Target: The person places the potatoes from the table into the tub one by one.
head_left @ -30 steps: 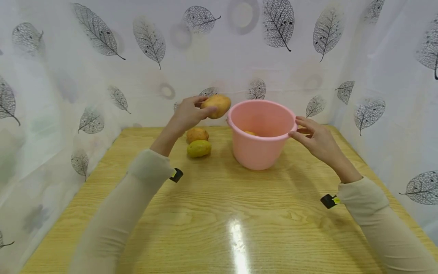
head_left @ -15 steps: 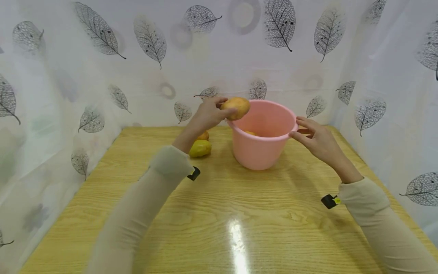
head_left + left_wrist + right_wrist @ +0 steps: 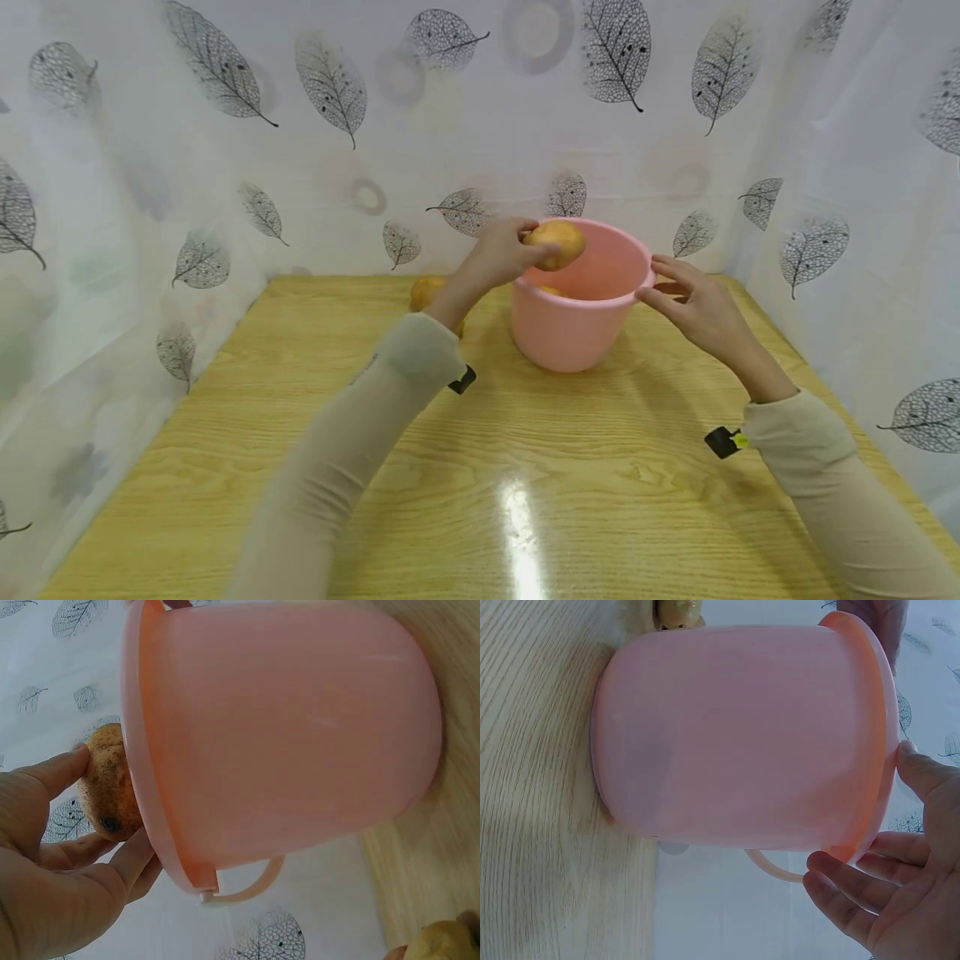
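Over the left part of the mouth of a pink bucket (image 3: 566,337), my left hand (image 3: 501,250) holds a brown-yellow potato (image 3: 561,244) between thumb and fingers. The left wrist view shows this potato (image 3: 110,784) at the bucket's rim, with a dark spot on its skin. My right hand (image 3: 697,312) holds the right side of the rim, thumb on the near side and fingers farther round. In the right wrist view the thumb touches the rim (image 3: 891,742). A yellowish piece (image 3: 551,291) shows inside the bucket, mostly hidden by its near wall.
Another potato (image 3: 427,290) lies on the wooden table (image 3: 420,467) left of the bucket, partly behind my left wrist. A yellow-green one beside it is almost covered by the forearm. A leaf-patterned curtain (image 3: 420,142) encloses the back and sides. The bucket's handle (image 3: 255,889) hangs down.
My left hand has carried the potato rightward, from left of the bucket to over its mouth. The left forearm now covers most of the yellow-green piece. My right hand stays at the rim.
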{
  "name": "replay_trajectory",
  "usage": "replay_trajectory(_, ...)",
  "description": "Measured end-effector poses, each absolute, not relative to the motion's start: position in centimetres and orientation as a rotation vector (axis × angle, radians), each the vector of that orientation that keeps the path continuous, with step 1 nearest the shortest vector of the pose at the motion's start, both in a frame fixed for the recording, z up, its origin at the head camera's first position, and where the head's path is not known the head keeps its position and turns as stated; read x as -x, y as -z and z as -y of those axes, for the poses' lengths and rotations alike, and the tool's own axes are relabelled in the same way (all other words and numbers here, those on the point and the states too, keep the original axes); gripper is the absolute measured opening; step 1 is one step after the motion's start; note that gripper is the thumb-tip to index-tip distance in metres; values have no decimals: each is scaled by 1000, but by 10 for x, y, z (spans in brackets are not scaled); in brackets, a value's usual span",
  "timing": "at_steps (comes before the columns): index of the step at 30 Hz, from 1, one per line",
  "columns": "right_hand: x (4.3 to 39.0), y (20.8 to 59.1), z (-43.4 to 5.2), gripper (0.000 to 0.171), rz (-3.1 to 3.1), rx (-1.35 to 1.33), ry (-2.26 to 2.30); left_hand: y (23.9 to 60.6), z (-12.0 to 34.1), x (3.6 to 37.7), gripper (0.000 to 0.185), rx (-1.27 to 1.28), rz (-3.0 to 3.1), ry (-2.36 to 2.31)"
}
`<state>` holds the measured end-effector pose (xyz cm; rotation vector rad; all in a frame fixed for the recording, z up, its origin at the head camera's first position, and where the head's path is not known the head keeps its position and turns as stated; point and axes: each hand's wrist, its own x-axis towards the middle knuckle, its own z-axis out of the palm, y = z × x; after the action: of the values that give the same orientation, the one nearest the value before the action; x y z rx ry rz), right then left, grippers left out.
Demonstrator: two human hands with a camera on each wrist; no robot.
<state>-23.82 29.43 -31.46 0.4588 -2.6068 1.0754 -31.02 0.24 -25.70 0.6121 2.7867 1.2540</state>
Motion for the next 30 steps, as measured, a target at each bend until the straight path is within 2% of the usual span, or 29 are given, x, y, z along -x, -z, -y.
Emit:
replay_trajectory(13,240,315,-295,51,2576,-485,-1076,263,-34,306,42,-625,-2808,-1237)
replay_trajectory(21,240,316,-295,52,2585,-474,-1080,264,-41,306,62,-581,-2696,-1237)
replay_trajectory(30,239,315,-295,53,2591,-471,-1082,267,-39,305,53,-629,-2692,-1301)
